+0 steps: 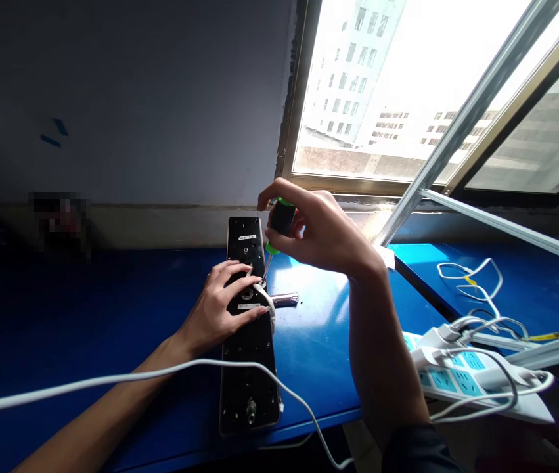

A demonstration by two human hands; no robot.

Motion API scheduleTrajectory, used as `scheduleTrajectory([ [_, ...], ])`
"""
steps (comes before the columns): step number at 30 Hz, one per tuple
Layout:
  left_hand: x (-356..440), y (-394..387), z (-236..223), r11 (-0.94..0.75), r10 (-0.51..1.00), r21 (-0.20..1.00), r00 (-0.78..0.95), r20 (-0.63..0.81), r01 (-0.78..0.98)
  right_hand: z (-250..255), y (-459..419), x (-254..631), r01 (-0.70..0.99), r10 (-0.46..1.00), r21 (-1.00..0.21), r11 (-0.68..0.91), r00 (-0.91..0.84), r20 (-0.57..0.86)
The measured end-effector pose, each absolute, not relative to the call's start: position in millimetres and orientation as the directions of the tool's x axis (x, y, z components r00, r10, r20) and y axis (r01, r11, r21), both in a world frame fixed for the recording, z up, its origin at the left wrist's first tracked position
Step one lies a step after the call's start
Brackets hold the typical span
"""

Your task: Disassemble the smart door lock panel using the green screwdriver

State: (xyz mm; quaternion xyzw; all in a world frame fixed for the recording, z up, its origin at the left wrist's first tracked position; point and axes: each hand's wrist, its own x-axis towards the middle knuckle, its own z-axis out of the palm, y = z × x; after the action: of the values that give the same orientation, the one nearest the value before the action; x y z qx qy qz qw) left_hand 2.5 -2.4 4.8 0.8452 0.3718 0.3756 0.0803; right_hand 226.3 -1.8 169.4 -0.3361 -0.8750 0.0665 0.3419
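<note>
A long black door lock panel [248, 355] lies lengthwise on the blue table, with a shiny metal handle [285, 300] sticking out from its right side. My left hand [224, 299] rests across the panel's middle, fingers spread, fingertips touching its face beside a curved white strip [268, 303]. In my right hand [318, 226] is a screwdriver [282, 217] with a black and green grip. The fingers are closed around that grip from above. Its tilted shaft reaches down to the panel's right edge, close to my left fingertips; whether the tip sits in a screw cannot be made out.
A white cable [180, 364] crosses in front of the panel's lower part. At right, a white power strip [461, 381] with several plugs and cords stands by metal frame bars [486, 223]. Behind the blue table [161, 295] are a wall and a bright window [372, 85].
</note>
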Motion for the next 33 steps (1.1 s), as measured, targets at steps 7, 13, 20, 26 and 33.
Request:
scheduleTrajectory([
  [7, 2, -2, 3, -0.706, 0.695, 0.416, 0.445, 0.565, 0.574, 171, -2, 234, 0.563, 0.646, -0.359, 0.745, -0.471, 0.601],
  [13, 1, -1, 6, -0.707, 0.691, 0.401, 0.448, 0.566, 0.583, 174, -4, 244, 0.584, 0.644, -0.35, 0.732, -0.428, 0.634],
  [20, 27, 3, 31, -0.757, 0.607, 0.284, 0.472, 0.639, 0.589, 180, -11, 259, 0.565, 0.631, -0.358, 0.743, -0.415, 0.655],
  [26, 64, 18, 59, -0.801, 0.598, 0.259, 0.72, 0.351, 0.539, 183, -13, 280, 0.604, 0.684, -0.386, 0.697, -0.399, 0.61],
  [33, 107, 40, 62, -0.831, 0.555, 0.092, 0.828, 0.083, 0.548, 181, -9, 312, 0.76, 0.846, -0.414, 0.501, -0.33, 0.418],
])
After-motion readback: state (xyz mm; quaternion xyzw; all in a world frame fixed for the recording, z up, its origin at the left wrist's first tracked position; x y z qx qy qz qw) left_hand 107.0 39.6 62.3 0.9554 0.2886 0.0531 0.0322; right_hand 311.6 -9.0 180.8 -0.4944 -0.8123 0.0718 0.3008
